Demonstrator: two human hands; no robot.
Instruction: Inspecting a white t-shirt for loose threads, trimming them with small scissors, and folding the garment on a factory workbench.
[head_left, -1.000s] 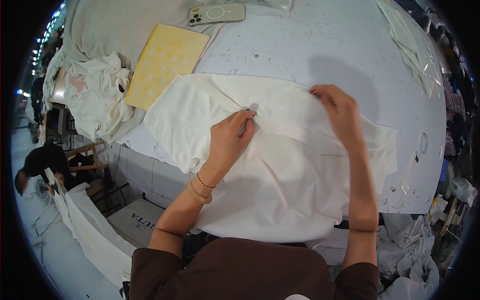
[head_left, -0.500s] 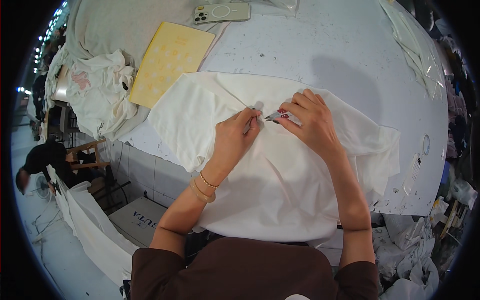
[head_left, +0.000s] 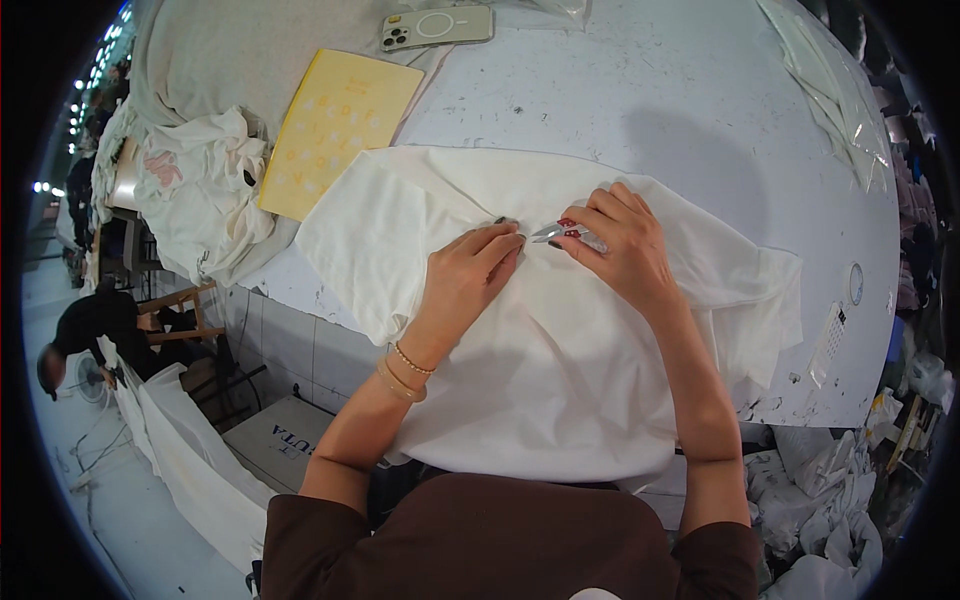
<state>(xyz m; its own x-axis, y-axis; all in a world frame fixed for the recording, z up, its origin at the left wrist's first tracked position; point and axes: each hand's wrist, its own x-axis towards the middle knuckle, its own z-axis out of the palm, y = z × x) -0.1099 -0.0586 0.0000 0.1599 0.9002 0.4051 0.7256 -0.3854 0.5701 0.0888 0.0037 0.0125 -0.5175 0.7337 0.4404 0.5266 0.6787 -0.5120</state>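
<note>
The right hand (head_left: 620, 245) is closed around small metal snips (head_left: 560, 232), fingers pinched on the handle with the blade tips pointing toward the left hand. The left hand (head_left: 470, 275) lies just beside those tips, its fingers drawn together and pressing a fold of the white garment (head_left: 560, 370). The garment lies spread beneath both hands and hangs over the near edge of the table toward the person.

Beyond the grip, the white table top (head_left: 640, 100) shows scuffs and dark specks. Up and to the left of the left hand, a yellow booklet (head_left: 340, 130) lies flat, its near corner touching the garment's edge. Farther left of the booklet, a heap of pale clothing (head_left: 200, 200) rests at the table's rim. Well beyond the grip, at the far edge, a phone (head_left: 437, 26) lies face down. To the far right of the right hand, clear plastic bags (head_left: 835, 90) lie along the rim.

Below the table on the left, long white cloth (head_left: 170, 440) trails across the grey floor, and another person in dark clothes (head_left: 85, 325) bends there. A row of ceiling lights (head_left: 85, 85) shows in the far upper left.
</note>
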